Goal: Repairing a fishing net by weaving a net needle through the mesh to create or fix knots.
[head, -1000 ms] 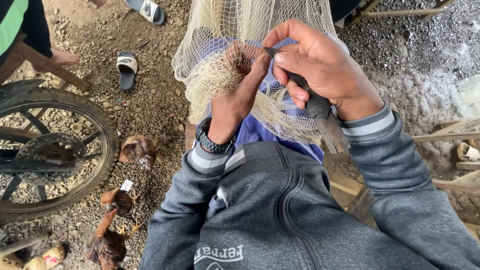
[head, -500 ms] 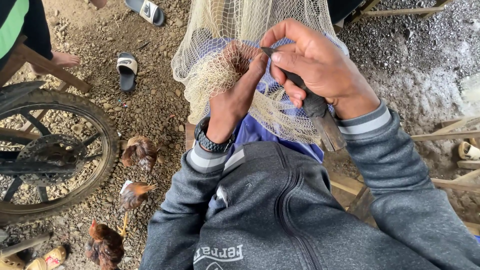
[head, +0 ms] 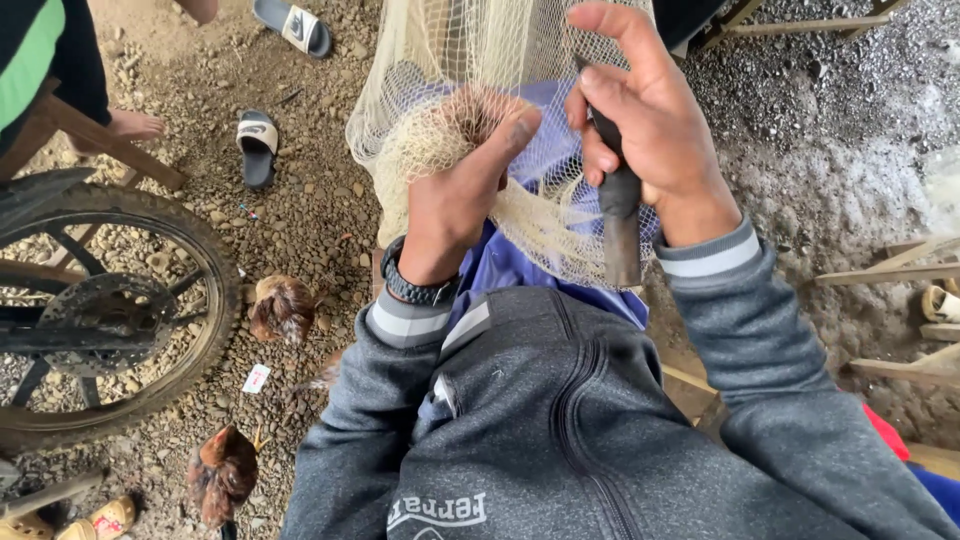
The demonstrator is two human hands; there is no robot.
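Item: fishing net, pale mesh, hung in front of the person and draped over the lap, over blue cloth.

Progress: work looks mid-way, judging by the frame. One bunch of mesh is gathered in the fist; rest of net hangs loose. How much is done vs. left: can't tell, no finished section shows.

Left hand: closed tight on bunched net, thumb up by the mesh; black watch on wrist.

Right hand: fingers wrapped shut round a dark tool, prob. a knife or netting needle, handle end pointing down; tip hidden by fingers. Index finger raised, touching net.

Surroundings: gravel ground; wheel at left; 2 sandals; chickens nr. wheel; another person's foot upper left; wood planks at right.
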